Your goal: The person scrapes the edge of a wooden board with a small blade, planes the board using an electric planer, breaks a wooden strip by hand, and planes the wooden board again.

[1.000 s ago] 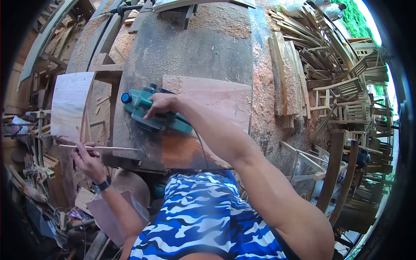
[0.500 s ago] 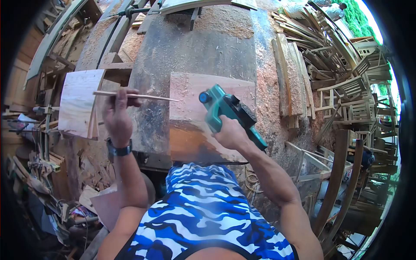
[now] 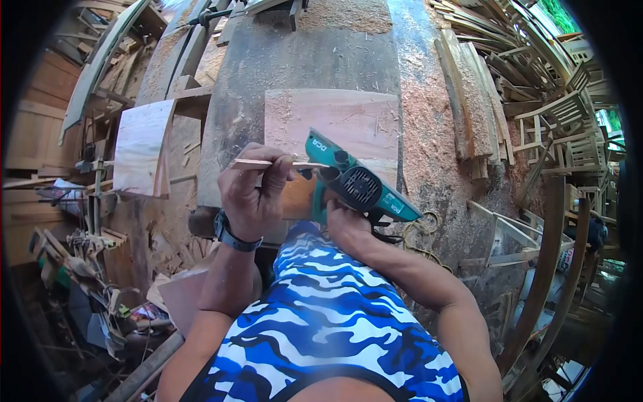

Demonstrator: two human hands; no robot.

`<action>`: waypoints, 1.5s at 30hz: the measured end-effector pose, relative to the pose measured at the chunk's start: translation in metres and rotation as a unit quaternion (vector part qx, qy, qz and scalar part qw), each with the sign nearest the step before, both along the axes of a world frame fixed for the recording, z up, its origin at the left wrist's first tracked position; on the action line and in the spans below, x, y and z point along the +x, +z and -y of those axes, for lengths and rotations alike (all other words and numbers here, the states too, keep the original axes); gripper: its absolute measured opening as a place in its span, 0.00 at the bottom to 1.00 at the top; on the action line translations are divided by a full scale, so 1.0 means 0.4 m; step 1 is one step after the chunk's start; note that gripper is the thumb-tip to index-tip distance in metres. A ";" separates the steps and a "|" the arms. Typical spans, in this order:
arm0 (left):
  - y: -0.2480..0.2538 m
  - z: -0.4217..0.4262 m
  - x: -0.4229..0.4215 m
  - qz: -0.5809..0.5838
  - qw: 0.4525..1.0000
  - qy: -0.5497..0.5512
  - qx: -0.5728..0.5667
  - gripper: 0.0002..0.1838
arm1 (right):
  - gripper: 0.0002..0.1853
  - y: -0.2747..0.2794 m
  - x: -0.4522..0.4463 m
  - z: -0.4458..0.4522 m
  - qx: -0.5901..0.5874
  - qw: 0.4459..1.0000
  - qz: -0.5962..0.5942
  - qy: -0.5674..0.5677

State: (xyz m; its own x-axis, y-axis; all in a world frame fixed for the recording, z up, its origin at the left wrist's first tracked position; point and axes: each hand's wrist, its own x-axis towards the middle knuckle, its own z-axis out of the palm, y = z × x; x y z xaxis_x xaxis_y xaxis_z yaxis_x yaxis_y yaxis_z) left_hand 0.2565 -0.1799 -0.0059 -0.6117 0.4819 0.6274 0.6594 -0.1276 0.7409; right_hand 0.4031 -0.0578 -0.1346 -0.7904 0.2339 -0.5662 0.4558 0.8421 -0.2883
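Note:
In my right hand, fingers wrapped round its handle, is a green electric planer marked DCA. It is turned so its vented side faces up, above the near part of the wood board. My left hand, with a watch on the wrist, pinches a thin wood stick. The stick's right tip meets the planer near a dark round opening; I cannot tell how far it goes in. Behind them a pale wide wood board, strewn with shavings, lies on the workbench.
Left of the bench stands another pale board. Long planks lie on the right among sawdust, with stacked slats and wooden chair frames beyond. A coiled cord is near my right forearm. Offcuts litter the lower left.
My left hand has moved right with the stick, bringing its tip to the planer. The planer has been rolled and drawn toward me, its vented side now upward. The view has shifted slightly.

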 end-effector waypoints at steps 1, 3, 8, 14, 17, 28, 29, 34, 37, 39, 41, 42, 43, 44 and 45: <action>0.000 0.007 0.020 0.015 1.000 0.019 -0.012 0.03 | 0.17 -0.003 0.004 0.000 0.021 1.000 -0.006 0.016; -0.020 0.012 0.030 -0.006 1.000 0.017 -0.020 0.02 | 0.16 -0.007 0.010 0.002 0.014 1.000 -0.009 0.005; -0.065 -0.007 0.063 -0.067 0.996 0.035 -0.045 0.03 | 0.16 -0.020 0.017 0.012 0.019 0.999 -0.029 -0.010; -0.132 -0.049 0.138 -0.104 0.991 0.066 -0.061 0.06 | 0.16 -0.001 0.017 0.002 0.009 1.000 -0.023 -0.007; -0.215 -0.082 0.126 -0.098 0.992 0.041 -0.063 0.06 | 0.17 -0.012 0.021 -0.004 0.024 0.999 -0.040 -0.013; -0.027 -0.150 0.068 0.059 0.983 0.137 -0.106 0.11 | 0.19 -0.025 0.027 -0.021 0.006 1.000 -0.013 -0.004; -0.077 -0.167 0.067 0.005 0.990 0.104 -0.095 0.09 | 0.19 -0.024 0.024 -0.022 0.006 1.000 -0.013 -0.002; -0.127 -0.206 0.076 0.011 0.980 0.085 -0.180 0.06 | 0.19 0.028 0.016 -0.021 -0.011 0.999 0.031 0.000; -0.078 -0.217 0.047 -0.012 0.984 0.135 -0.115 0.05 | 0.21 0.035 0.004 -0.019 -0.017 0.998 0.055 -0.007; -0.127 -0.238 0.038 0.033 0.979 0.091 -0.178 0.05 | 0.22 0.026 0.003 -0.018 -0.002 0.999 0.043 0.008; -0.195 -0.264 0.034 0.075 0.964 0.036 -0.252 0.07 | 0.23 0.014 0.019 -0.016 0.012 0.999 0.035 0.023; -0.152 -0.259 0.005 0.078 0.964 0.043 -0.249 0.07 | 0.25 0.009 0.020 -0.023 0.028 0.999 -0.008 0.040; -0.109 -0.254 -0.035 0.085 0.974 0.055 -0.203 0.08 | 0.27 0.004 0.022 -0.027 0.041 0.997 -0.050 0.051; -0.058 -0.242 -0.071 0.096 0.980 0.065 -0.160 0.09 | 0.27 0.002 0.029 -0.029 0.038 0.997 -0.041 0.052; -0.020 -0.227 -0.122 0.145 0.983 0.091 -0.067 0.10 | 0.26 0.000 0.030 -0.036 0.048 0.996 -0.042 0.057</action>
